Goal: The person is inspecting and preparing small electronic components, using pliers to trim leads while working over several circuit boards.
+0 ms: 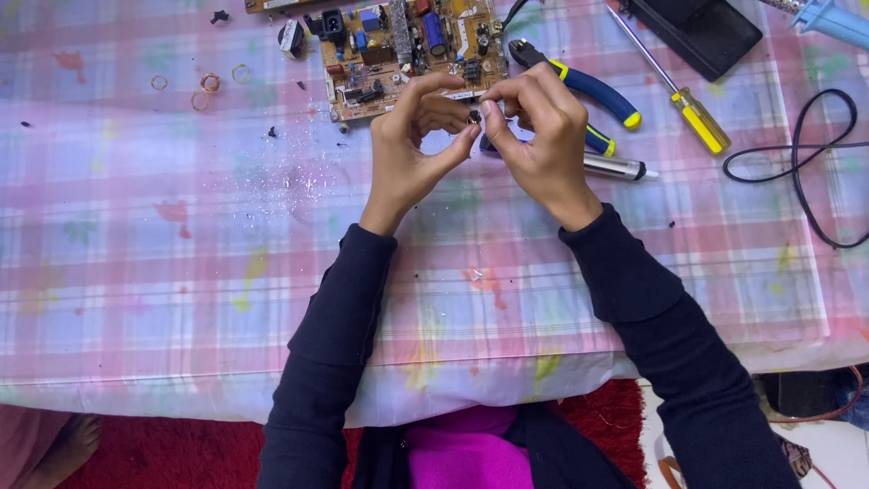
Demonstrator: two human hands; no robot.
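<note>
— Above the plaid-covered worktop point(181, 272), what are the two hands doing?

— Both pinch one tiny dark part point(473, 116). The left hand point(412, 149) curls its thumb and forefinger into a ring, fingers point(460, 140) closing on the part from below; the right hand point(541, 131) grips it from the other side with thumb and forefinger. Neither hand is released or clenched into a fist: both are grasping the part, held clear of the cloth.

— How does the part look?

— Small, round and dark, with a paler glint at its middle. Too small to say more.

— What lies about the fingers?

— Just beyond them, a brown circuit board point(407, 50) crowded with components. Behind the right hand, blue-and-yellow pliers point(588, 91) and a silver pen-shaped tool point(615, 167); farther to the right, a yellow-handled screwdriver point(679, 95) and a black cable point(806, 163). Well off to the left, copper rings point(210, 83).

— What could go wrong?

— Likely a slip: the grip is only fingertips on a very small thing, so uneven pressure could flick it away. It would be hard to find among the dark specks point(299, 177) on the patterned cloth, or it could roll off the edge.
</note>
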